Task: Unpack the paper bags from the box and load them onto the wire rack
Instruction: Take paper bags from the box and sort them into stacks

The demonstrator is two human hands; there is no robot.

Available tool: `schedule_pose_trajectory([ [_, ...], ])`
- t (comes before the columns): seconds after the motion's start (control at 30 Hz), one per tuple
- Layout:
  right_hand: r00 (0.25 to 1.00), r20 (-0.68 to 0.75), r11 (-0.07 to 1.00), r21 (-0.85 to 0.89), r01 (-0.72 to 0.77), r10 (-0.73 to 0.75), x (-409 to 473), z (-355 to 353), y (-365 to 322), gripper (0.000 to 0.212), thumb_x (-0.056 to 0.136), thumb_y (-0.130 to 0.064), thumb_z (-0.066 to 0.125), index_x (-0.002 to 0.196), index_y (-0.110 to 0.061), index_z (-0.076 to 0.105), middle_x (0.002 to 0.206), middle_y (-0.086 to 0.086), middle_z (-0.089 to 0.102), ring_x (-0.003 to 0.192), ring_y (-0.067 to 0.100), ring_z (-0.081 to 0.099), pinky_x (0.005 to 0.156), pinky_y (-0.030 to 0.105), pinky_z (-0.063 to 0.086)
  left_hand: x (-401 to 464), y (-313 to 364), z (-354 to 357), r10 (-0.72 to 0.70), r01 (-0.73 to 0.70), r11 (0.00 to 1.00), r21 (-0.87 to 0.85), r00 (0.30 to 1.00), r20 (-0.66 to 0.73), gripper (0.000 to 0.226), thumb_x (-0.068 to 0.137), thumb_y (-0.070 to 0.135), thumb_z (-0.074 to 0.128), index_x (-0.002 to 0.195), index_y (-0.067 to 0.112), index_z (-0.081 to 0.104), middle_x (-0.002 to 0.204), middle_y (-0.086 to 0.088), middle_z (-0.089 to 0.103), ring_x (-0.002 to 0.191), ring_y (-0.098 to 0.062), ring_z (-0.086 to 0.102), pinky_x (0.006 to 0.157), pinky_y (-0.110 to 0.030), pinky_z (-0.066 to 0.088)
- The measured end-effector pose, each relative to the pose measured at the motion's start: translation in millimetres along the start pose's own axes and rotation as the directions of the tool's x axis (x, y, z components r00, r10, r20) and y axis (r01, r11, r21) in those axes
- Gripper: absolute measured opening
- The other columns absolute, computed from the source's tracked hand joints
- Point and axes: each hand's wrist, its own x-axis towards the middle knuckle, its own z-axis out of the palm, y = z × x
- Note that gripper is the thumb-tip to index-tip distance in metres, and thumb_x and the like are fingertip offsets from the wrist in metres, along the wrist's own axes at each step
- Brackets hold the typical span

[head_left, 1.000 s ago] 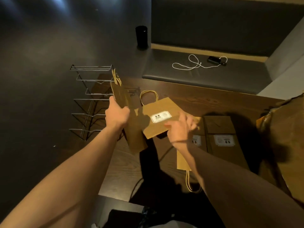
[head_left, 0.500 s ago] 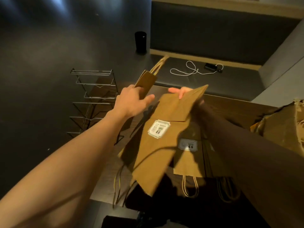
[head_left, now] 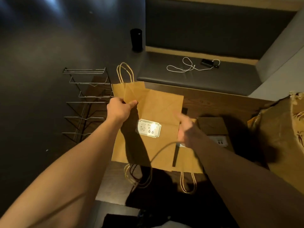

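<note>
Head view: your left hand [head_left: 120, 109] pinches flat brown paper bags [head_left: 158, 116] with a white label, held above the wooden table [head_left: 213, 102], long axis running away from you. Your blurred right hand [head_left: 185, 129] touches their right edge; its grip is unclear. Wire rack [head_left: 87, 102] stands left.

Right hand [head_left: 185, 129] motion-blurred, fingers indistinct; box [head_left: 279, 137] cut by right edge.

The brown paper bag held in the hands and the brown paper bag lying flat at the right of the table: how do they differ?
The held brown paper bag is lifted, gripped by the left hand and right hand; the flat brown paper bag on the table is untouched. The held one is lit, the other shadowed. Both carry a white "66" label.
</note>
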Motion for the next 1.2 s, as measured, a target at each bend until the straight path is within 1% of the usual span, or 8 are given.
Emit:
schedule_pose_trajectory([
  [0.23, 0.932, -0.294, 0.949, -0.291, 0.123, -0.211, 28, -9, 32, 0.045, 0.096, 0.008, 0.043, 0.134, -0.016, 0.047, 0.131, 0.008, 0.057, 0.105, 0.024, 0.056, 0.097, 0.042, 0.048, -8, 0, -8, 0.436, -0.351, 0.893, 0.283, 0.832, -0.343, 0.031, 0.093, 0.002, 0.053, 0.116, 0.013, 0.070, 0.128, -0.009, 0.059, 0.120, -0.025, 0.054, 0.108, -0.036, 0.043],
  [0.37, 0.956, -0.264, 0.904, -0.428, 0.002, -0.127, 42, -1, 36, 0.057, 0.095, 0.011, 0.038, 0.146, -0.014, 0.034, 0.130, -0.001, 0.048, 0.122, 0.030, 0.050, 0.100, 0.039, 0.043, -7, 12, -27, 0.537, -0.509, 0.840, 0.187, 0.732, -0.420, 0.023, 0.089, 0.008, 0.050, 0.093, 0.020, 0.069, 0.097, 0.007, 0.064, 0.093, -0.007, 0.059, 0.089, -0.024, 0.048],
  [0.5, 0.970, -0.223, 0.759, -0.648, -0.070, -0.101, 49, 20, 39, 0.059, 0.094, 0.001, 0.045, 0.149, -0.003, 0.025, 0.145, 0.022, 0.040, 0.129, 0.037, 0.045, 0.084, 0.031, 0.039, -8, 13, -34, 0.446, -0.501, 0.865, -0.031, 0.795, -0.410, 0.033, 0.084, 0.000, 0.049, 0.106, 0.025, 0.047, 0.097, 0.015, 0.053, 0.082, 0.006, 0.052, 0.078, -0.015, 0.042],
  [0.73, 0.975, -0.138, 0.961, -0.193, -0.198, 0.173, 45, 31, 33, 0.055, 0.102, -0.053, 0.031, 0.132, -0.009, 0.047, 0.128, 0.019, 0.058, 0.112, 0.037, 0.062, 0.089, 0.043, 0.052, -8, 2, -24, 0.398, -0.421, 0.863, -0.278, 0.907, -0.138, 0.088, 0.086, -0.019, 0.051, 0.151, 0.025, 0.011, 0.118, 0.026, 0.032, 0.099, 0.019, 0.052, 0.084, -0.010, 0.049],
  [0.83, 0.969, -0.012, 0.969, 0.029, -0.246, 0.247, 39, 21, 15, 0.082, 0.089, -0.077, 0.027, 0.116, -0.006, 0.055, 0.111, 0.023, 0.067, 0.096, 0.036, 0.068, 0.078, 0.038, 0.053, -7, 4, -8, 0.451, -0.402, 0.871, -0.283, 0.882, 0.139, 0.053, 0.087, -0.020, 0.056, 0.128, 0.014, 0.058, 0.122, 0.010, 0.055, 0.107, -0.002, 0.062, 0.087, -0.014, 0.051],
  [0.93, 0.982, 0.106, 0.980, 0.107, -0.168, 0.157, 24, 7, -2, 0.058, 0.096, -0.059, 0.039, 0.114, -0.008, 0.062, 0.108, 0.019, 0.068, 0.094, 0.031, 0.068, 0.081, 0.037, 0.053, -11, -1, 13, 0.496, -0.478, 0.866, -0.149, 0.782, 0.377, 0.030, 0.086, -0.012, 0.064, 0.081, 0.016, 0.074, 0.140, -0.018, 0.054, 0.124, 0.010, 0.049, 0.112, -0.010, 0.025],
  [1.03, 0.990, 0.136, 0.998, -0.040, -0.043, 0.048, 14, -13, -12, 0.028, 0.102, -0.018, 0.041, 0.121, -0.006, 0.058, 0.101, 0.014, 0.066, 0.081, 0.023, 0.068, 0.064, 0.033, 0.058, -16, -5, 31, 0.319, -0.449, 0.887, 0.108, 0.765, 0.560, 0.038, 0.091, 0.002, 0.065, 0.098, 0.039, 0.074, 0.163, -0.006, 0.016, 0.152, -0.015, -0.002, 0.123, -0.031, 0.000],
  [1.2, 1.000, 0.020, 0.993, -0.116, 0.011, -0.008, 17, -58, -2, 0.033, 0.095, -0.004, 0.051, 0.126, -0.014, 0.055, 0.123, 0.010, 0.064, 0.110, 0.027, 0.062, 0.086, 0.039, 0.052, -19, -26, 69, 0.042, 0.129, 0.948, -0.292, 0.856, 0.515, 0.051, 0.104, 0.013, 0.049, 0.152, 0.019, 0.032, 0.141, -0.012, 0.056, 0.111, -0.021, 0.065, 0.082, -0.031, 0.056],
])
